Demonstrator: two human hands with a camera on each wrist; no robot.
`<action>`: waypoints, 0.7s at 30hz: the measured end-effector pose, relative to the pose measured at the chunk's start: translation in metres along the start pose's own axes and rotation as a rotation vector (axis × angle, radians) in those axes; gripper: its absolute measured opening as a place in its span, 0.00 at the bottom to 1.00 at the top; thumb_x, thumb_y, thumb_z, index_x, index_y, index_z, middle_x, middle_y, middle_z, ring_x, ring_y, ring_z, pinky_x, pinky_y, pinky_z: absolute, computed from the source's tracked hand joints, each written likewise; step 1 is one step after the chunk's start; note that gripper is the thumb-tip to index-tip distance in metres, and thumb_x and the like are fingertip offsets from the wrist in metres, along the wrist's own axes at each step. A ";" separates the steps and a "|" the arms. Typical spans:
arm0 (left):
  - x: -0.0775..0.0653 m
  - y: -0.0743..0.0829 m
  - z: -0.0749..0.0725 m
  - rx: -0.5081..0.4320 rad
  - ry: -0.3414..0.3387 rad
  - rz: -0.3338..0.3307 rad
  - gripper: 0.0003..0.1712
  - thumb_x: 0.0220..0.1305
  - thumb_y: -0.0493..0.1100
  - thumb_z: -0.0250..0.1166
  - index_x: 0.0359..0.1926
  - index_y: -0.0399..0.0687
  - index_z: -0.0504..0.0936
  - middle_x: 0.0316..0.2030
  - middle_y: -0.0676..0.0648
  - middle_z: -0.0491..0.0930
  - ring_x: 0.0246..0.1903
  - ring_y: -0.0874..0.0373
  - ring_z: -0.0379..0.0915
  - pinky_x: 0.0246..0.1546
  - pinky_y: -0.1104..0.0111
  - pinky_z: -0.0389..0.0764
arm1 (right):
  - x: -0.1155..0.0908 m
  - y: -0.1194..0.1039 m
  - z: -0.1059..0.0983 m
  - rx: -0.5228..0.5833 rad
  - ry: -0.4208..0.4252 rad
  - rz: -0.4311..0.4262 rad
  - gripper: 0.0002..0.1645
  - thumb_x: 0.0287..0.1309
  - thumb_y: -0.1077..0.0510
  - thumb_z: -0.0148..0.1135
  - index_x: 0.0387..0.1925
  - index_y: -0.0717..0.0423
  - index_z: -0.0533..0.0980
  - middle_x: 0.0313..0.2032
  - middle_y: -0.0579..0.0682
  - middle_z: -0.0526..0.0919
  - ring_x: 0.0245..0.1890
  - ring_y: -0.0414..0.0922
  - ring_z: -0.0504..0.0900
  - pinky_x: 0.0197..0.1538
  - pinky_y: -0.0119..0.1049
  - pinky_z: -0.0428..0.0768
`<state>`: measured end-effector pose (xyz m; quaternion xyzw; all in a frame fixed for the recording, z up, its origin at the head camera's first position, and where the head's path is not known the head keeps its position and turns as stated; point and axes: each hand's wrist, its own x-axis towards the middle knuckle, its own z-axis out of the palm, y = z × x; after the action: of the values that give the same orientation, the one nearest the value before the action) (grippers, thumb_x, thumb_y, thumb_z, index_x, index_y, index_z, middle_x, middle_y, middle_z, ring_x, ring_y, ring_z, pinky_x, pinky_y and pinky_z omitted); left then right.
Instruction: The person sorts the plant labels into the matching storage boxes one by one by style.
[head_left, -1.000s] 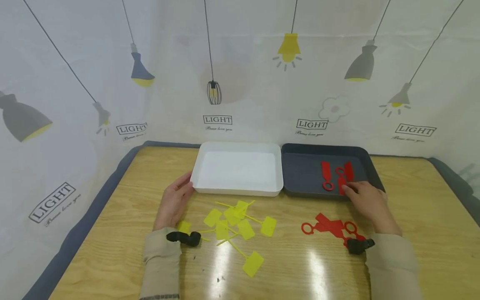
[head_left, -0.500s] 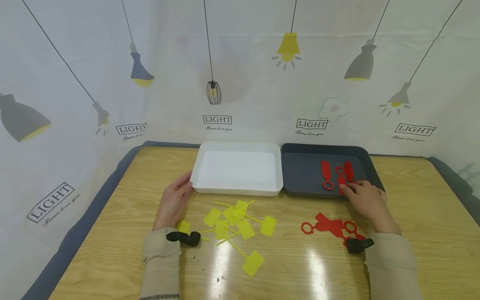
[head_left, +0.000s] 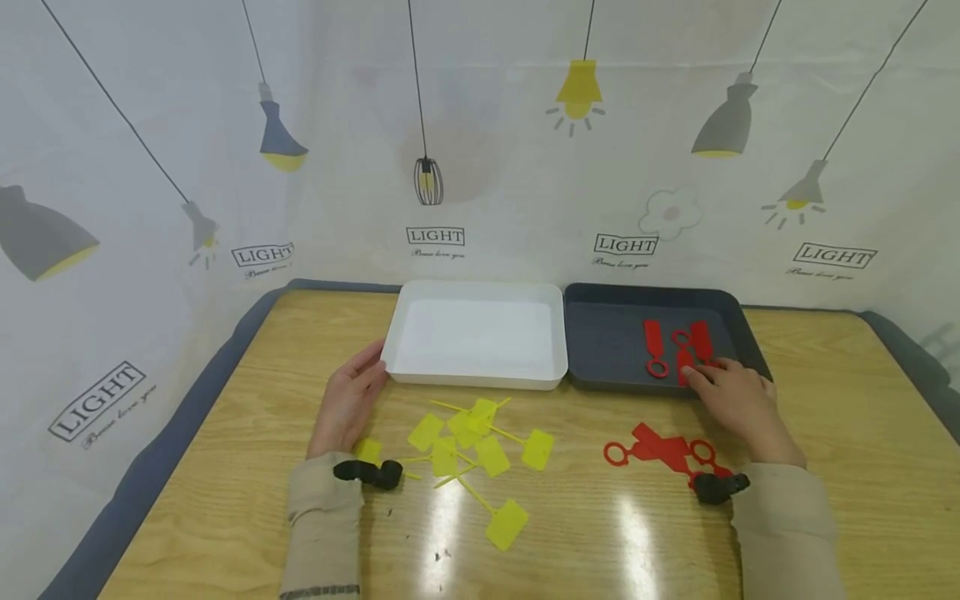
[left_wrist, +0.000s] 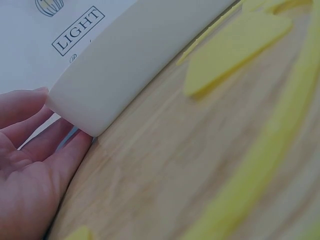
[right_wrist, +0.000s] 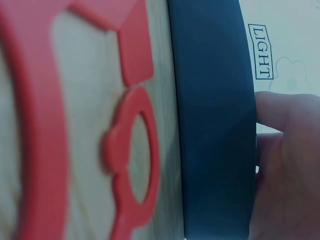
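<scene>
My left hand (head_left: 348, 400) touches the left front corner of a white tray (head_left: 474, 382), thumb at the rim and fingers along the outer side in the left wrist view. My right hand (head_left: 738, 404) reaches over the front wall of a dark grey tray (head_left: 600, 337). There its fingers hold the near end of a red ring tag (head_left: 701, 337), with the thumb beside a second red tag (head_left: 683, 357). In the right wrist view the tray wall hides these fingertips. A third red tag (head_left: 653, 337) lies flat to the left in the dark tray.
Several yellow cable-tie tags (head_left: 491, 457) lie loosely piled in front of the white tray. A small heap of red ring tags (head_left: 660, 447) lies before the dark tray, by the right wrist. Both trays stand side by side near the table's (head_left: 247, 500) back edge, before a printed curtain.
The rightmost red tag in the dark tray has turned slightly under my right fingers. Both hands have otherwise hardly moved, and the view has shifted a little.
</scene>
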<state>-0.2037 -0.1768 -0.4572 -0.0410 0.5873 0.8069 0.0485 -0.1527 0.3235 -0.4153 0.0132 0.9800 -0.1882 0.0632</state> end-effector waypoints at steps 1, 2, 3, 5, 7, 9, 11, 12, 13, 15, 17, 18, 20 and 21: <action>0.000 0.000 0.000 0.002 -0.002 0.003 0.23 0.64 0.37 0.52 0.61 0.46 0.65 0.60 0.48 0.62 0.58 0.59 0.60 0.57 0.70 0.63 | 0.000 0.000 0.000 -0.002 -0.005 0.001 0.44 0.63 0.34 0.29 0.57 0.69 0.65 0.57 0.74 0.55 0.53 0.74 0.53 0.48 0.66 0.49; 0.000 0.001 0.000 0.003 -0.004 0.005 0.23 0.64 0.37 0.52 0.61 0.45 0.65 0.60 0.48 0.62 0.58 0.59 0.60 0.57 0.70 0.63 | 0.000 -0.001 -0.001 -0.003 -0.009 0.002 0.44 0.63 0.34 0.29 0.57 0.69 0.65 0.57 0.74 0.55 0.53 0.74 0.53 0.48 0.66 0.49; -0.001 0.001 0.000 0.006 -0.007 0.008 0.24 0.65 0.37 0.52 0.62 0.45 0.65 0.60 0.47 0.61 0.59 0.59 0.59 0.57 0.69 0.63 | 0.000 -0.001 -0.001 -0.005 -0.012 0.003 0.44 0.63 0.34 0.29 0.57 0.69 0.64 0.57 0.74 0.55 0.53 0.74 0.53 0.48 0.66 0.49; -0.001 0.001 0.000 0.009 -0.009 0.011 0.24 0.65 0.37 0.52 0.62 0.45 0.64 0.61 0.47 0.61 0.59 0.58 0.59 0.57 0.69 0.63 | 0.000 -0.001 -0.001 -0.008 -0.019 0.005 0.44 0.63 0.34 0.29 0.57 0.69 0.64 0.58 0.75 0.54 0.53 0.74 0.53 0.49 0.66 0.49; -0.001 0.002 0.000 0.010 -0.012 0.012 0.24 0.65 0.37 0.52 0.62 0.45 0.64 0.61 0.47 0.61 0.59 0.58 0.59 0.58 0.69 0.63 | 0.000 -0.002 -0.002 -0.011 -0.021 0.008 0.44 0.63 0.34 0.29 0.57 0.68 0.64 0.58 0.75 0.54 0.53 0.74 0.52 0.49 0.66 0.49; -0.002 0.002 0.000 0.012 -0.011 0.010 0.24 0.65 0.37 0.52 0.62 0.45 0.64 0.61 0.47 0.61 0.59 0.58 0.59 0.58 0.69 0.63 | 0.000 -0.002 -0.003 -0.013 -0.021 0.008 0.44 0.63 0.34 0.29 0.57 0.68 0.64 0.58 0.74 0.55 0.53 0.74 0.52 0.49 0.66 0.49; -0.001 0.002 0.000 0.012 -0.011 0.005 0.24 0.65 0.37 0.52 0.62 0.46 0.65 0.61 0.47 0.61 0.59 0.58 0.59 0.57 0.69 0.63 | 0.000 -0.002 -0.003 -0.016 -0.018 0.005 0.43 0.63 0.35 0.29 0.58 0.68 0.64 0.58 0.74 0.55 0.54 0.73 0.53 0.49 0.66 0.50; -0.001 0.002 0.000 0.015 -0.012 0.004 0.24 0.65 0.37 0.52 0.62 0.46 0.65 0.61 0.47 0.61 0.59 0.58 0.59 0.58 0.69 0.63 | 0.000 -0.001 -0.003 -0.018 -0.015 0.002 0.43 0.63 0.35 0.29 0.58 0.68 0.64 0.58 0.74 0.56 0.54 0.72 0.53 0.49 0.66 0.50; -0.001 0.002 0.000 0.016 -0.009 0.000 0.23 0.65 0.37 0.52 0.62 0.46 0.65 0.61 0.48 0.61 0.59 0.58 0.59 0.57 0.69 0.63 | 0.000 -0.001 -0.003 -0.018 -0.011 -0.002 0.43 0.63 0.35 0.29 0.58 0.68 0.64 0.57 0.73 0.57 0.54 0.72 0.54 0.49 0.66 0.50; -0.001 0.002 0.000 0.018 0.000 -0.010 0.23 0.64 0.37 0.52 0.61 0.47 0.65 0.61 0.48 0.62 0.58 0.59 0.59 0.57 0.70 0.63 | 0.000 0.001 -0.003 -0.013 0.004 -0.014 0.42 0.63 0.36 0.30 0.57 0.68 0.63 0.57 0.73 0.58 0.54 0.70 0.55 0.49 0.66 0.51; -0.001 0.002 0.000 0.018 0.006 -0.016 0.23 0.64 0.37 0.53 0.61 0.47 0.65 0.60 0.49 0.62 0.58 0.60 0.60 0.57 0.70 0.63 | 0.000 0.002 -0.003 0.011 0.034 -0.026 0.41 0.64 0.37 0.32 0.57 0.69 0.64 0.56 0.72 0.61 0.54 0.69 0.56 0.50 0.66 0.53; -0.001 0.002 0.000 0.018 0.004 -0.018 0.24 0.64 0.38 0.53 0.62 0.47 0.65 0.61 0.49 0.62 0.58 0.60 0.59 0.57 0.70 0.63 | 0.000 0.002 -0.003 0.035 0.050 -0.030 0.40 0.64 0.37 0.33 0.57 0.69 0.64 0.56 0.71 0.62 0.54 0.69 0.57 0.51 0.65 0.53; -0.002 0.003 0.000 0.015 0.004 -0.018 0.24 0.64 0.38 0.53 0.62 0.46 0.65 0.61 0.48 0.61 0.59 0.59 0.59 0.57 0.70 0.63 | -0.001 0.003 -0.005 0.085 0.081 -0.039 0.38 0.64 0.39 0.36 0.56 0.69 0.64 0.55 0.70 0.64 0.55 0.68 0.58 0.52 0.64 0.55; -0.002 0.004 0.000 0.014 0.003 -0.016 0.24 0.64 0.38 0.53 0.62 0.46 0.65 0.61 0.48 0.61 0.59 0.59 0.59 0.57 0.69 0.63 | -0.001 0.003 -0.006 0.108 0.096 -0.043 0.37 0.64 0.40 0.37 0.56 0.69 0.64 0.55 0.70 0.64 0.55 0.67 0.59 0.52 0.64 0.57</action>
<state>-0.2023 -0.1779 -0.4537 -0.0465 0.5926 0.8023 0.0541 -0.1521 0.3281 -0.4111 0.0044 0.9704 -0.2412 0.0111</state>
